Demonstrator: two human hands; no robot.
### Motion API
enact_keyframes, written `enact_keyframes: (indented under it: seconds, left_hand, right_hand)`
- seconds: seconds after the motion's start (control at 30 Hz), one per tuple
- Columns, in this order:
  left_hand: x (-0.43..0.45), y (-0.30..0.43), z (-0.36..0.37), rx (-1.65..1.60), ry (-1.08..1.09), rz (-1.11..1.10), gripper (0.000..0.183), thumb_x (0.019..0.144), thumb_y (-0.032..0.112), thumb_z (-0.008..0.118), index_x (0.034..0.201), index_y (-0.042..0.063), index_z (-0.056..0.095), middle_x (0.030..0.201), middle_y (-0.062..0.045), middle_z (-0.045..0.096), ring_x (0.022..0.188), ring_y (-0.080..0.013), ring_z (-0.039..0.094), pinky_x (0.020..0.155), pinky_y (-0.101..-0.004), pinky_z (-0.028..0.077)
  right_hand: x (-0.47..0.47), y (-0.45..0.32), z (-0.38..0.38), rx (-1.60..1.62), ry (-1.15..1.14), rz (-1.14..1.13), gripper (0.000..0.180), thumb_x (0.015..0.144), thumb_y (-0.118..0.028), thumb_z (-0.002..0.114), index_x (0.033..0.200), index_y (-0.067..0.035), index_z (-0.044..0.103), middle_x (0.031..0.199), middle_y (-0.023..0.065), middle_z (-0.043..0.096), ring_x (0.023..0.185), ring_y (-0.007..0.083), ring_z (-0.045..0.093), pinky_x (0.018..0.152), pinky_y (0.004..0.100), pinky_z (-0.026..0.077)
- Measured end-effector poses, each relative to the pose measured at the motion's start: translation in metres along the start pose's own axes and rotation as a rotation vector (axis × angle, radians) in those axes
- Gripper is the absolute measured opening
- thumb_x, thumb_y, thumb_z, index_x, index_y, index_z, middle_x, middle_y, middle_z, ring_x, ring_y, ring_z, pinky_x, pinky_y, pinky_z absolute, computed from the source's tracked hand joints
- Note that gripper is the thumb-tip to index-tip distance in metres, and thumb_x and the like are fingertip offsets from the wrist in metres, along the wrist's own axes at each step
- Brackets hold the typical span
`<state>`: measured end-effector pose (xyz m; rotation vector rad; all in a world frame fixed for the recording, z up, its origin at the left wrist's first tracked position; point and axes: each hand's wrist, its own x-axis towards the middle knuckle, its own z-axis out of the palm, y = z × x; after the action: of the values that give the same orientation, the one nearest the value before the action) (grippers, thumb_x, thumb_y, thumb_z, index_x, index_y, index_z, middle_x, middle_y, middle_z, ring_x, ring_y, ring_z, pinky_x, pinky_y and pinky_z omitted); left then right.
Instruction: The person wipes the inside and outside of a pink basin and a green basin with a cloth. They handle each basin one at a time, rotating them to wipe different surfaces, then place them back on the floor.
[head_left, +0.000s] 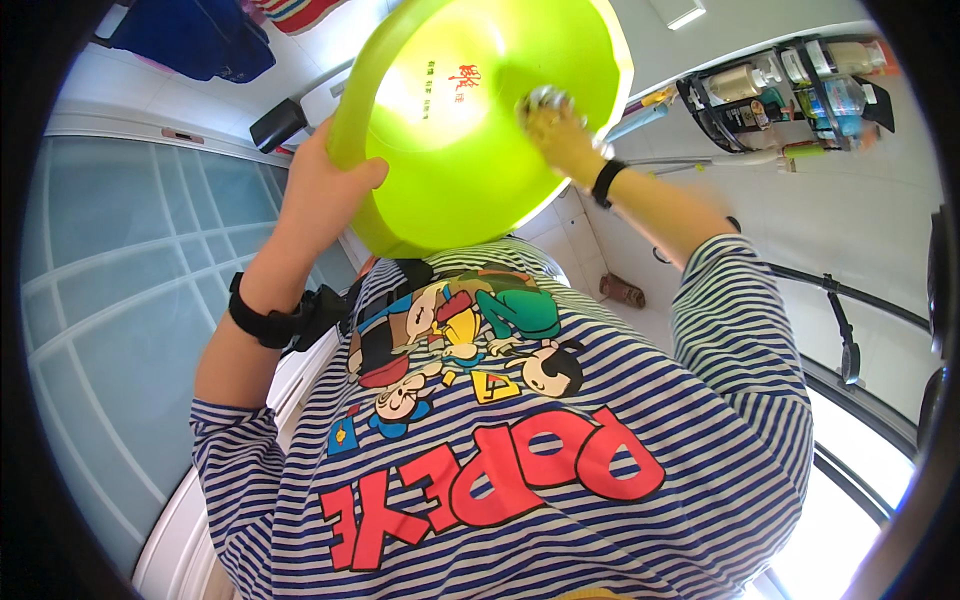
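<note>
A large yellow-green plastic basin (450, 202) is tilted up before me, its inside facing me and bearing red and dark writing on the bottom. My left hand (330, 187) grips the rim at the left, the thumb over the inner edge. At the right part of the inside is my right hand (559, 139), closed around a blurred silvery scrubber (546, 101) that looks like metal wool. Whether the scrubber touches the wall cannot be told. The basin's outer side is hidden.
Wall racks with bottles (739, 82) hang at the upper right, above a pale rail. A frosted sliding door (112, 225) stands at the left. Dark blue cloth (195, 37) hangs at the upper left. A brown object (622, 290) lies on the tiled floor.
</note>
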<state>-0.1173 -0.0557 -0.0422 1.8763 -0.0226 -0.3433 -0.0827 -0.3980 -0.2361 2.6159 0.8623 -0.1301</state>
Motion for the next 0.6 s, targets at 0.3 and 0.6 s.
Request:
enact_keyframes:
  seconds: [0.3,0.6]
  left_hand:
    - [0.016,0.009,0.018,0.254,-0.021,0.002,0.078,0.070,0.019,0.066,0.142,0.005,0.040,0.111,-0.024,0.064,0.101,-0.0326,0.064,0.091,-0.0354,0.048]
    - [0.019,0.021,0.023,0.381,0.005,0.134,0.076,0.070,0.018,0.064,0.141,0.000,0.041,0.103,-0.025,0.065,0.097,-0.0326,0.065,0.088,-0.0350,0.049]
  right_hand:
    - [0.010,-0.094,-0.012,1.224,-0.264,-0.308,0.067,0.086,-0.022,0.060,0.146,-0.013,0.033,0.153,0.0183,0.023,0.142,0.0378,0.020,0.115,0.0480,0.021]
    - [0.029,0.097,-0.058,-0.674,-0.166,-0.183,0.070,0.081,-0.046,0.062,0.140,-0.012,0.045,0.153,0.0058,0.031,0.140,0.0217,0.029,0.115,0.0583,0.002]
